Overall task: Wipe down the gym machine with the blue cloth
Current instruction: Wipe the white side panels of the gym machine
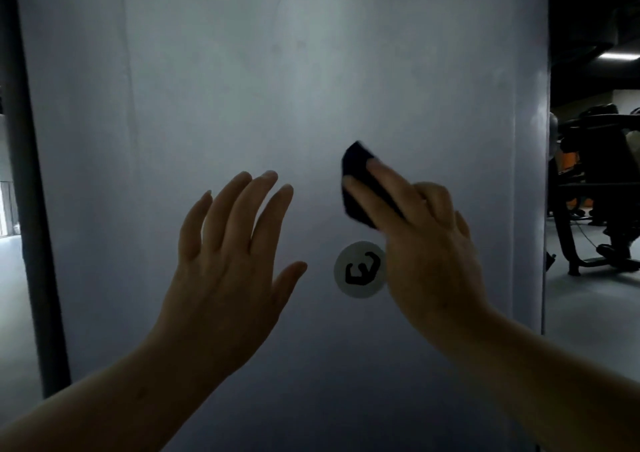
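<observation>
Post (27,174), dark and upright, edges the far left; next to it the machine's pale panel (242,70) fills most of the view. Left hand (228,261) comes next, held up before the panel with fingers straight and spread, holding nothing; whether the palm touches the surface I cannot tell. To its right sits a round sticker (360,269) with a black arm mark, low on the panel. Right hand (426,243) is just beside and above the sticker, two straight fingers pressing the cloth (356,188) flat against the panel, the other fingers curled back. The cloth, dark in this light, lies under and beyond those fingertips, up and left of the palm, its long axis running steeply from upper left to lower right. Only the right hand bears on it, so I judge the wipe is its work, with unwiped panel lying wide to the left and above. Other gym machines (595,191) stand far right.
</observation>
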### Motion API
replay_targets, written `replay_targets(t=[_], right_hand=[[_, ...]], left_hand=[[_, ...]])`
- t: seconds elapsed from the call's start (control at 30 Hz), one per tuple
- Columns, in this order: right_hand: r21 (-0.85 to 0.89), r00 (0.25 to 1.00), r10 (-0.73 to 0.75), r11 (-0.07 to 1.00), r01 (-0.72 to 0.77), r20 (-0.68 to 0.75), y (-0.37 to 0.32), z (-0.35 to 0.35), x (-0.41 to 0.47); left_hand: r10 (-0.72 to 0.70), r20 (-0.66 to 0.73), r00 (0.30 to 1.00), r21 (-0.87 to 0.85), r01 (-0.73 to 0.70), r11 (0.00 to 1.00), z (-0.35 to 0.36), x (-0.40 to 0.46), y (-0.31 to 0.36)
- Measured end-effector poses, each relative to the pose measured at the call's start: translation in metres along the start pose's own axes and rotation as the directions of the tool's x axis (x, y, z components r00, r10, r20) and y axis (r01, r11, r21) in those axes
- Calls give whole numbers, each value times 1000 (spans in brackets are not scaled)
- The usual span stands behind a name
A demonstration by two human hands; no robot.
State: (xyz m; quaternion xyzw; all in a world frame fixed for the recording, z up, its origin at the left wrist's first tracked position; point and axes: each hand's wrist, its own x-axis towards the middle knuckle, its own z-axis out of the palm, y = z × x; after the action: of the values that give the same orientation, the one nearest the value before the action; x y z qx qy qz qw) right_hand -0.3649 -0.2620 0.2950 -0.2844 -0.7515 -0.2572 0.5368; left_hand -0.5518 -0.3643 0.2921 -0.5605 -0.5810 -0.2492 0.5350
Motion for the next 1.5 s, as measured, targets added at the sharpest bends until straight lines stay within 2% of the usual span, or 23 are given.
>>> replay_targets(t=[0.1,0.17,0.27,0.3,0.4,0.43,0.47,0.6,0.63,0.77,0.93,1.03,1.17,1.2,1.33,1.37,1.4,1.5], right_hand=[[79,975,217,974,-213,-43,1,-3,9],[73,986,160,985,-157,-45,-13,6,-5],[-26,996,-91,995,92,10,-23,14,-29],[-33,995,-99,995,99,16,-18,11,-28],[46,987,162,986,-161,-20,-9,2,-17],[65,978,205,977,-203,-30,-11,2,-17],[62,982,188,981,-186,-33,-19,4,-20],[-10,996,-60,998,60,62,-41,17,-42],[-10,997,-54,998,55,56,-39,15,-39],[34,990,144,989,-143,-5,-30,10,-29],[-4,990,-133,991,133,43,-61,25,-55],[5,987,-159,987,159,27,-62,17,-17],[-26,1000,-25,999,25,-9,-70,2,42],[-26,999,-34,999,34,-12,-72,2,43],[-93,958,-287,954,285,-15,-68,11,21],[-111,952,-307,946,303,-16,-64,8,28],[-118,961,-277,955,274,-10,-60,4,40],[-70,998,-58,996,58,8,-56,-11,75]], left_hand=[[-25,6,1000,-15,25,1000,0,-10,-2],[-22,6,1000,-21,22,1000,2,-18,-2],[-7,14,1000,-23,7,1000,5,-30,-5],[-7,18,1000,-26,7,1000,5,-32,-6],[-37,30,999,-31,38,999,7,-38,-8],[-50,25,998,-40,51,998,7,-39,-8],[-55,16,998,-48,56,997,8,-40,-7],[-49,-9,999,-55,48,997,10,-41,-4],[-46,-7,999,-55,46,997,11,-42,-4],[-44,17,999,-49,45,998,11,-45,-6],[-79,3,997,-74,79,994,15,-56,-3],[-101,-40,994,-72,98,993,11,-42,-13],[-94,-74,993,-32,91,995,0,-14,-27],[-79,-77,994,-25,77,997,-2,-12,-28],[-60,-65,996,-24,59,998,-5,-15,-32],[-57,-52,997,-21,56,998,-6,-15,-35],[-59,-42,997,-19,59,998,-6,-13,-38],[-117,-29,993,-32,116,993,-9,-3,-50]])
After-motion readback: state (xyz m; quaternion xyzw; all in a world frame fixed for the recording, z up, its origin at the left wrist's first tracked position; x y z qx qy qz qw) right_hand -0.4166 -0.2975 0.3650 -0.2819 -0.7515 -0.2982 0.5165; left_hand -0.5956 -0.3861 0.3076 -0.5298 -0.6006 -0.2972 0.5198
